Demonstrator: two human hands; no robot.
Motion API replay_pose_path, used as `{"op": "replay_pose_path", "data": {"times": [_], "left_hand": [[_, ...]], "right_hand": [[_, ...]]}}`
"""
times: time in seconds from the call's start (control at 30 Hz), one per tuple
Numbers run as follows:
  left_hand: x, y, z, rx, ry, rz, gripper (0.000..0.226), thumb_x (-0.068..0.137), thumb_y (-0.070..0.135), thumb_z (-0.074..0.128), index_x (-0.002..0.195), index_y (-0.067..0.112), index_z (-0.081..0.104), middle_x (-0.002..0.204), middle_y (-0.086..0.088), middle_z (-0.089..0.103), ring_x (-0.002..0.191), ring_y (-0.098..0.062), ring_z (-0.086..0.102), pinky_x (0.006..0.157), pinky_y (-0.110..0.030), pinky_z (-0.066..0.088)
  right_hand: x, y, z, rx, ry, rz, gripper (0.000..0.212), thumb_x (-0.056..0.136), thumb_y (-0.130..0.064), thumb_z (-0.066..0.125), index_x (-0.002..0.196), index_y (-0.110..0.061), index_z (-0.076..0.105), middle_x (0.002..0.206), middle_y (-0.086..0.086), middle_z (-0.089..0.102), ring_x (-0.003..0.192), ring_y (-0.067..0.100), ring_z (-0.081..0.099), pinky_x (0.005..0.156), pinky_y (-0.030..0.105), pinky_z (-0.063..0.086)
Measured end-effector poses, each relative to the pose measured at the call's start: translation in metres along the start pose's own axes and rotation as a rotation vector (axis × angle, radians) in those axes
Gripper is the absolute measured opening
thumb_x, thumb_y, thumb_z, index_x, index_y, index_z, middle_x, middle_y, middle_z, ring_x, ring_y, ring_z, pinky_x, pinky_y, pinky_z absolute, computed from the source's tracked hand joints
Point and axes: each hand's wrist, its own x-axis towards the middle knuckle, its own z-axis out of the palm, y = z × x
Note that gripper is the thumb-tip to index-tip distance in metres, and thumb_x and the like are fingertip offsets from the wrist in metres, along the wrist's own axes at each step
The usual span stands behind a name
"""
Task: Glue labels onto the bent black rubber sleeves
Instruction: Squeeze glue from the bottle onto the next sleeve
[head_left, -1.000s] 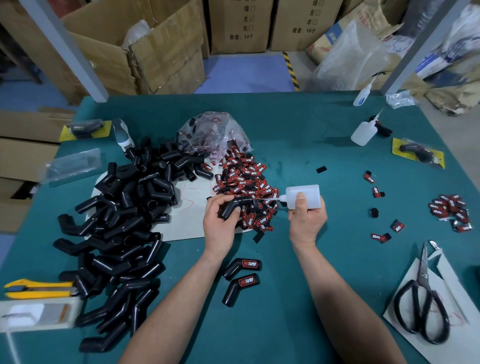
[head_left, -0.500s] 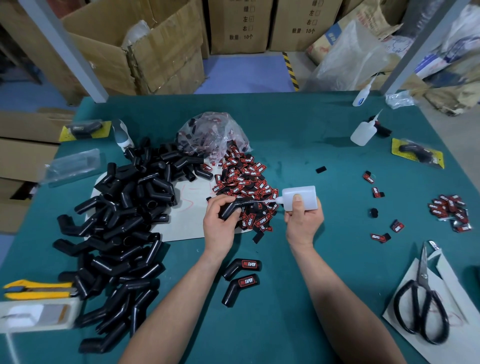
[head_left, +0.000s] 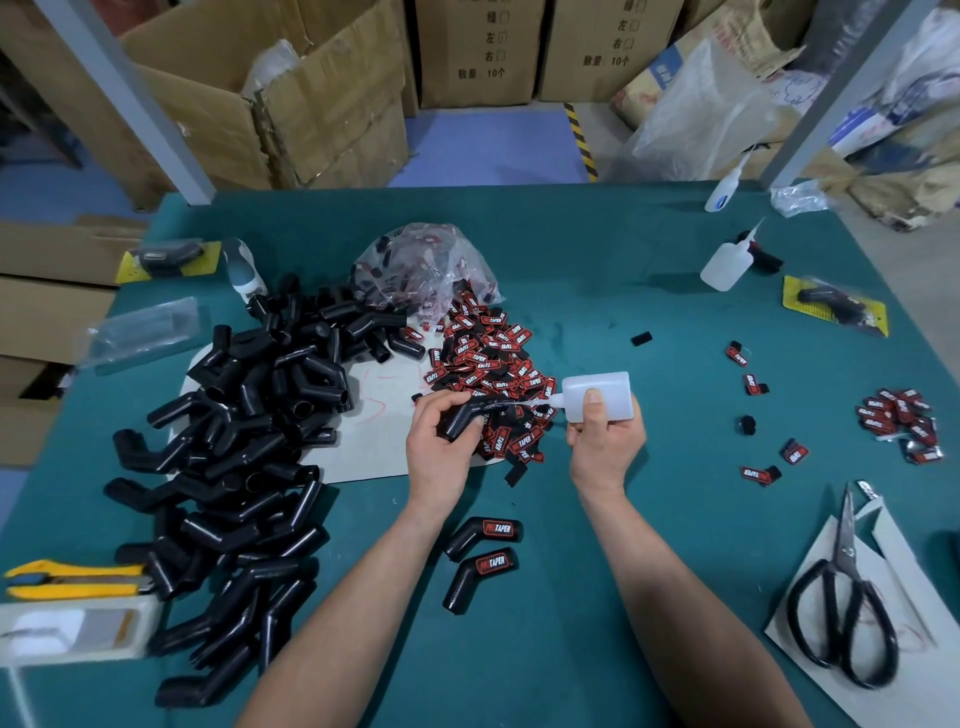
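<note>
My left hand (head_left: 435, 451) grips a bent black rubber sleeve (head_left: 460, 420) over the middle of the green table (head_left: 597, 291). My right hand (head_left: 605, 437) holds a white glue bottle (head_left: 597, 395) on its side, its thin nozzle touching the sleeve's upper arm. Behind both hands lies a heap of red-and-black labels (head_left: 485, 369). A big pile of unlabelled black sleeves (head_left: 244, 441) fills the left side. Two labelled sleeves, one (head_left: 483, 535) above the other (head_left: 480, 574), lie between my forearms.
A clear bag of labels (head_left: 421, 267) sits behind the heap. Scissors (head_left: 844, 597) lie on paper at the right, loose labels (head_left: 901, 421) beyond them. Two more glue bottles, one (head_left: 727, 260) nearer than the other (head_left: 724, 189), stand far right. A yellow cutter (head_left: 72, 578) lies front left.
The glue bottle and my right hand have shifted slightly left, bringing the nozzle further along the sleeve. My left hand holds the sleeve in the same spot.
</note>
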Motion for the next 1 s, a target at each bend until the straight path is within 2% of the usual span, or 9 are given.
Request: {"op": "replay_pose_path", "data": {"times": [0.2,0.33,0.43,0.53,0.7,0.83,0.87,0.97,1.0], "left_hand": [[-0.001,0.003,0.0,-0.037,0.007,-0.048,0.048,0.086,0.005,0.076,0.1,0.05,0.069,0.109,0.01,0.066,0.102,-0.013,0.066,0.097,-0.041,0.056],[-0.001,0.005,0.0,-0.056,0.018,-0.05,0.049,0.086,0.003,0.076,0.099,0.05,0.069,0.11,0.005,0.067,0.103,-0.018,0.067,0.099,-0.043,0.055],[-0.001,0.005,0.0,-0.055,0.014,-0.063,0.05,0.086,0.003,0.076,0.099,0.051,0.069,0.111,0.001,0.068,0.104,-0.021,0.067,0.099,-0.044,0.055],[-0.001,0.005,0.0,-0.053,0.008,-0.059,0.052,0.087,0.002,0.076,0.099,0.051,0.068,0.111,0.002,0.067,0.103,-0.019,0.067,0.098,-0.04,0.056],[-0.001,0.002,-0.001,-0.078,0.023,-0.078,0.046,0.088,0.007,0.077,0.101,0.049,0.067,0.109,-0.001,0.07,0.097,-0.012,0.068,0.091,-0.028,0.055],[0.0,0.001,-0.002,-0.123,0.049,-0.105,0.041,0.09,0.008,0.076,0.103,0.046,0.068,0.105,0.008,0.073,0.095,-0.006,0.069,0.085,-0.02,0.054],[0.0,0.002,-0.002,-0.134,0.05,-0.108,0.041,0.091,0.008,0.076,0.104,0.046,0.068,0.104,0.01,0.073,0.094,-0.005,0.069,0.083,-0.018,0.054],[0.0,0.004,-0.002,-0.145,0.046,-0.104,0.041,0.091,0.009,0.076,0.103,0.047,0.068,0.102,0.016,0.074,0.092,0.0,0.069,0.08,-0.013,0.053],[-0.001,0.005,-0.002,-0.149,0.045,-0.103,0.04,0.09,0.01,0.076,0.103,0.047,0.068,0.102,0.018,0.073,0.091,0.001,0.069,0.08,-0.012,0.052]], "right_hand": [[0.001,-0.001,-0.001,-0.021,0.024,-0.004,0.032,0.075,-0.044,0.068,0.082,-0.016,0.054,0.065,0.007,0.054,0.041,0.011,0.049,0.037,0.021,0.039],[0.003,-0.001,-0.001,-0.022,0.04,-0.022,0.021,0.082,-0.032,0.067,0.081,-0.016,0.053,0.062,0.003,0.053,0.038,0.01,0.047,0.035,0.02,0.038],[0.002,0.0,0.0,-0.027,0.022,-0.021,0.028,0.078,-0.041,0.067,0.081,-0.017,0.053,0.061,0.001,0.055,0.039,0.011,0.047,0.036,0.021,0.039],[0.002,0.003,-0.001,-0.015,0.006,-0.016,0.03,0.077,-0.044,0.067,0.081,-0.018,0.054,0.06,-0.004,0.057,0.039,0.011,0.047,0.036,0.021,0.038],[0.011,0.004,-0.008,0.066,-0.03,0.029,0.025,0.081,-0.04,0.069,0.086,-0.019,0.058,0.06,0.003,0.06,0.037,0.017,0.048,0.037,0.02,0.035],[0.016,0.001,-0.013,-0.003,-0.234,0.002,0.026,0.08,-0.034,0.074,0.098,-0.017,0.064,0.074,0.008,0.072,0.054,0.021,0.064,0.046,0.026,0.046],[0.017,0.0,-0.014,-0.08,-0.267,-0.022,0.027,0.078,-0.034,0.077,0.099,-0.02,0.065,0.08,0.004,0.074,0.062,0.018,0.068,0.052,0.027,0.05],[0.017,-0.001,-0.014,-0.361,-0.327,-0.077,0.025,0.074,-0.036,0.081,0.094,-0.041,0.067,0.091,-0.018,0.072,0.076,-0.001,0.065,0.065,0.015,0.05],[0.017,-0.001,-0.014,-0.426,-0.345,-0.097,0.024,0.075,-0.035,0.08,0.092,-0.046,0.067,0.094,-0.021,0.07,0.081,-0.001,0.065,0.068,0.016,0.05]]}}
